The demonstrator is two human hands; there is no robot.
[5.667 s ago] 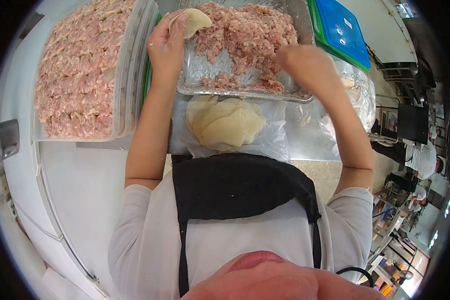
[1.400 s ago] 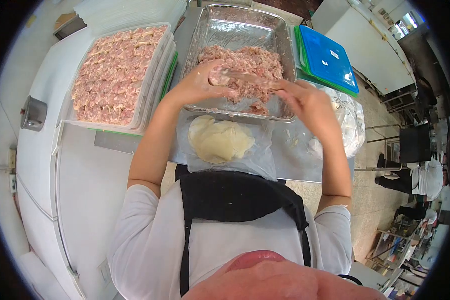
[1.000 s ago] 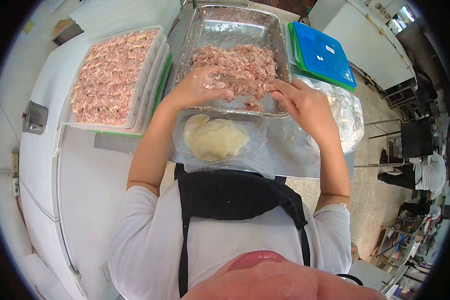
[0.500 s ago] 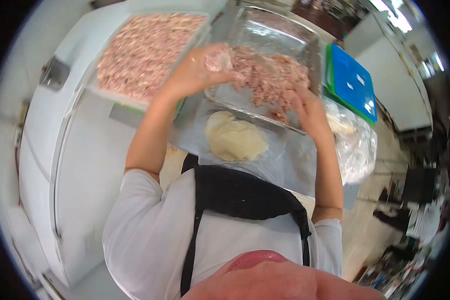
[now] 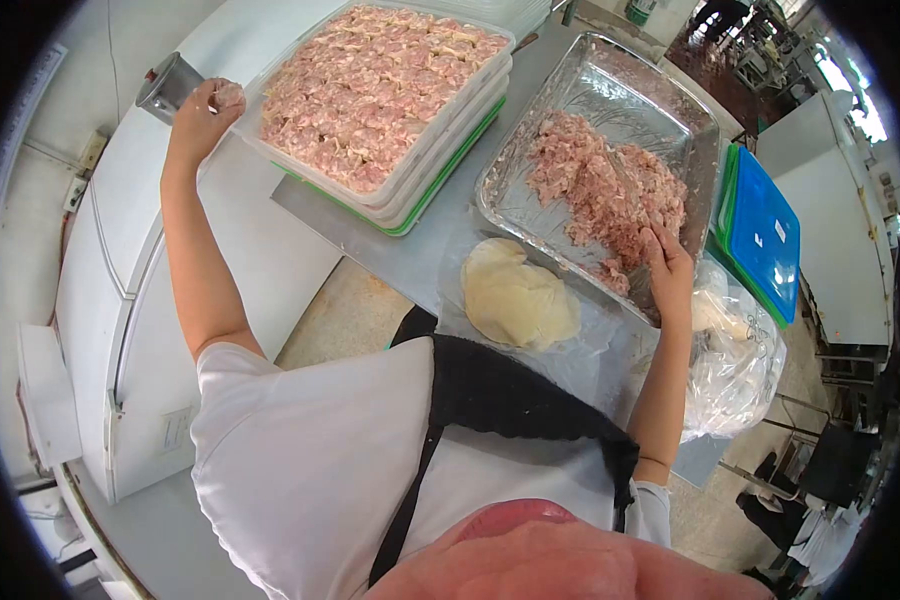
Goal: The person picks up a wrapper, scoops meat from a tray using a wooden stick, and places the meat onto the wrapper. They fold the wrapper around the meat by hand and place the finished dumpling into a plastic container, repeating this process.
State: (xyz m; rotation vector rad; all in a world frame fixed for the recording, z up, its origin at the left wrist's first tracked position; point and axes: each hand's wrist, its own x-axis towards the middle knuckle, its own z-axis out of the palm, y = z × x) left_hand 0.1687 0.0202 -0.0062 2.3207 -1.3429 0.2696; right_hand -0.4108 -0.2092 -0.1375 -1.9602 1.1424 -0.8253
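My left hand (image 5: 202,122) is stretched far to the left, its fingers curled round a small meat-filled dumpling (image 5: 228,96). It is close to a metal cup (image 5: 169,86) and to the left corner of a plastic tub (image 5: 382,212) packed with rows of similar dumplings. My right hand (image 5: 672,268) rests at the near right edge of the ground meat (image 5: 615,190); its fingers are bent against the meat, and what lies in them is hidden. The meat is heaped in a metal tray (image 5: 670,88). In front of the tray lies a stack of pale round wrappers (image 5: 515,295) on plastic sheeting.
Blue and green lids (image 5: 765,235) stand to the right of the tray. A clear plastic bag (image 5: 735,365) with pale contents sits below them. On the left is a white chest appliance (image 5: 220,400), and a grey table (image 5: 340,218) carries the tub and tray.
My left hand has swung left from over the tray to beside the metal cup, with the dumpling in it. My right hand stays at the meat. The view has shifted left.
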